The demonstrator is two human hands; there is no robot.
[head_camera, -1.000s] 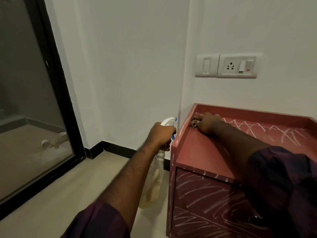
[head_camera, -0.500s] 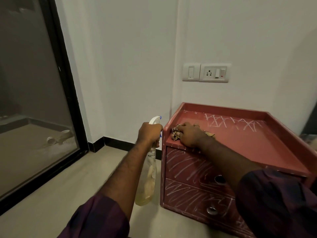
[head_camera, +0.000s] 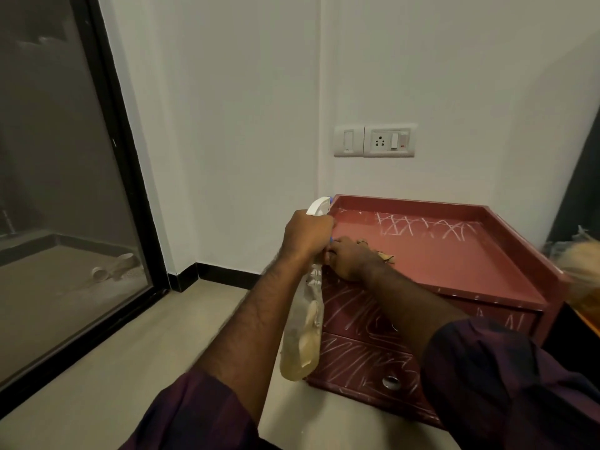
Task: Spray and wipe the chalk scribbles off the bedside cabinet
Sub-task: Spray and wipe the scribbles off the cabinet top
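Observation:
A red bedside cabinet (head_camera: 461, 264) stands in the corner, with white chalk scribbles (head_camera: 425, 227) across the back of its top and on both drawer fronts (head_camera: 357, 355). My left hand (head_camera: 306, 233) grips the neck of a spray bottle (head_camera: 303, 336) with a white trigger head, hanging just left of the cabinet's front left corner. Beside it, my right hand (head_camera: 350, 258) holds a crumpled brownish cloth (head_camera: 386, 255) against the cabinet top at that corner. Most of the cloth is hidden under the hand.
White walls meet behind the cabinet, with a switch and socket plate (head_camera: 375, 140) above it. A black-framed glass door (head_camera: 65, 190) fills the left. Beige floor (head_camera: 97, 368) lies in front. Something blurred and tan (head_camera: 581, 274) shows at the right edge.
My right hand has dragged the cloth from the back left of the top to the front left corner. The left hand with the bottle has moved closer to the cabinet, beside the right hand.

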